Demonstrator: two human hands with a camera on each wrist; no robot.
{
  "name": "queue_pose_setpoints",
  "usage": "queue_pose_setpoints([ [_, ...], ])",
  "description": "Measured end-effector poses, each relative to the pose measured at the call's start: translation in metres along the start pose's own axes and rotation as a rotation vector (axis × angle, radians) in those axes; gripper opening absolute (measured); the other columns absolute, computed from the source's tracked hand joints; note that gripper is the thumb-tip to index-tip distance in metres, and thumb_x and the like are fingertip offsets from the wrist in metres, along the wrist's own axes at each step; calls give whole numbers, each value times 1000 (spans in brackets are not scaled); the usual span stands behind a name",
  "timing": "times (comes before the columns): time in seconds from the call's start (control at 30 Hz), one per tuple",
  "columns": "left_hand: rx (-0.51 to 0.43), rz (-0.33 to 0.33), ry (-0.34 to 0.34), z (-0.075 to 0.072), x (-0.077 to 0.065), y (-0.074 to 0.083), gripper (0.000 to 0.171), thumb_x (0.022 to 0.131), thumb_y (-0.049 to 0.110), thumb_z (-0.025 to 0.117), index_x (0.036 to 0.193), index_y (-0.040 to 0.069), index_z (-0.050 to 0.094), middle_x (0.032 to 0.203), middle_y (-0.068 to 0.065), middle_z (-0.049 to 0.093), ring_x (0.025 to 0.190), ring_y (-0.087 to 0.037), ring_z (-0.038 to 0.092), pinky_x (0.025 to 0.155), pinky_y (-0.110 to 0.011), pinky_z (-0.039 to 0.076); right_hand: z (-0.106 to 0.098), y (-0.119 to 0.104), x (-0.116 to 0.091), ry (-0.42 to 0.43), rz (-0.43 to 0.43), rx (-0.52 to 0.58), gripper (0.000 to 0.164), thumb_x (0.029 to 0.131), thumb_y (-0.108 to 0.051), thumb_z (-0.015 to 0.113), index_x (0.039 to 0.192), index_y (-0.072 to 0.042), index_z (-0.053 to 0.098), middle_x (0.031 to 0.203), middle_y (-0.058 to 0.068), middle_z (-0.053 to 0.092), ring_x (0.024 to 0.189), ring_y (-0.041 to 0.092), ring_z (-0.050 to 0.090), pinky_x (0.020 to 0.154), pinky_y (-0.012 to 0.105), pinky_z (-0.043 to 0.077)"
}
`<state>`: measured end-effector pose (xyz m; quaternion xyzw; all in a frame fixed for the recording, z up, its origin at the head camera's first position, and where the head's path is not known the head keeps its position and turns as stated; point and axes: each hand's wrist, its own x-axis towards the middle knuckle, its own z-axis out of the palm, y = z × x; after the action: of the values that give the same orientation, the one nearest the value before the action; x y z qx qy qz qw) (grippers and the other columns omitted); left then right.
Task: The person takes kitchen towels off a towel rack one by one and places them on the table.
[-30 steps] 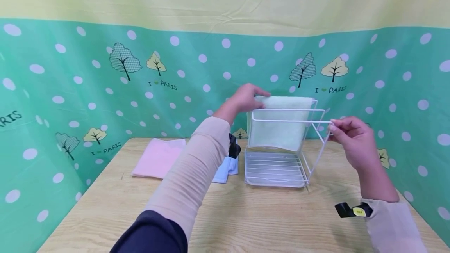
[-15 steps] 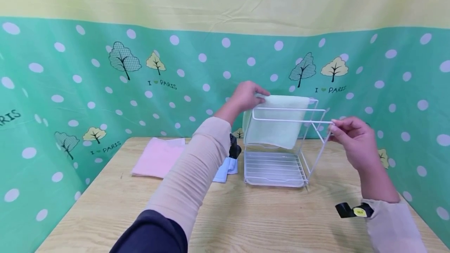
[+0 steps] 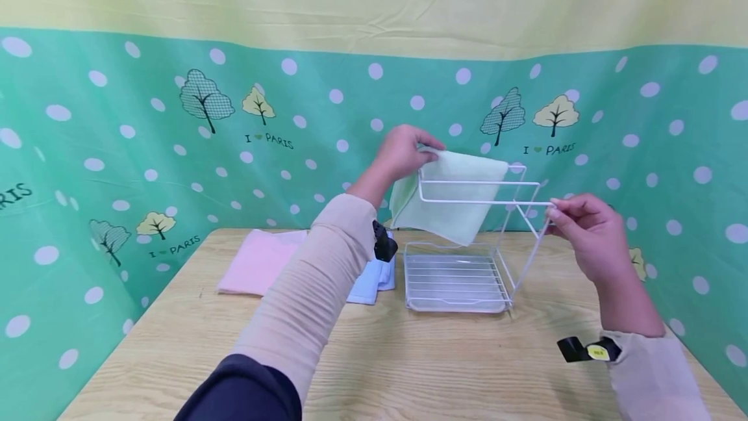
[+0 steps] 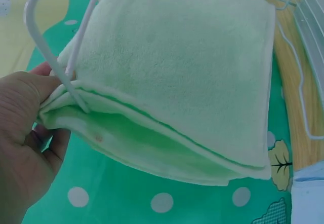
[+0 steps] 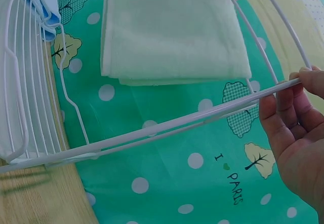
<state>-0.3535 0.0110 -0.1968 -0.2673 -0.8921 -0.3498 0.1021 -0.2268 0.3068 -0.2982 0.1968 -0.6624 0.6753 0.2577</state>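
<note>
A folded pale green towel (image 3: 452, 221) hangs at the upper rails of a white wire rack (image 3: 497, 202), tilted down toward the right. My left hand (image 3: 403, 151) pinches its upper left corner between thumb and fingers. In the left wrist view, the towel (image 4: 187, 57) gapes between its layers beside the rail's bent end. At the rack's upper right front corner, my right hand (image 3: 593, 232) pinches the wire frame. The right wrist view shows thumb and fingertips on that white bar (image 5: 167, 126), with the towel (image 5: 172, 31) beyond it.
A tray with a wire grid (image 3: 456, 278) forms the rack's base on the wooden table (image 3: 421, 362). Left of it lie a folded blue cloth (image 3: 368, 283) and a folded pink cloth (image 3: 257, 262), partly behind my left arm. A patterned green curtain (image 3: 327, 102) stands behind.
My left hand has moved left and slightly up, drawing the green towel left along the rack. The towel has gone from hanging nearly level to tilted. My right hand has stayed put.
</note>
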Motion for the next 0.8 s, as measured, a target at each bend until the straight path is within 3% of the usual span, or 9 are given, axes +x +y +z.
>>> queue_pose_setpoints([
  [0.2,-149,10,30,-9,-2,-1,14,87,10,75,101,14,78,106,0,72,105,-14,61,85,-23,51,-1,2,1,-3,0,14,11,91,7,62,100,12,61,93,7,69,78,13,68,71,26,57],
  [0.47,-408,-59,56,-22,-8,-6,16,85,11,76,101,9,77,103,-4,70,72,-18,61,64,-25,55,-2,3,1,-4,-11,27,9,91,9,61,99,12,60,93,8,69,77,15,68,71,26,57],
  [0.8,-599,-123,137,-30,-18,-12,18,82,6,78,100,6,76,90,-12,70,68,-17,61,62,-24,53,0,3,1,-14,-31,49,9,90,11,60,99,13,60,93,10,68,76,14,68,70,26,57],
])
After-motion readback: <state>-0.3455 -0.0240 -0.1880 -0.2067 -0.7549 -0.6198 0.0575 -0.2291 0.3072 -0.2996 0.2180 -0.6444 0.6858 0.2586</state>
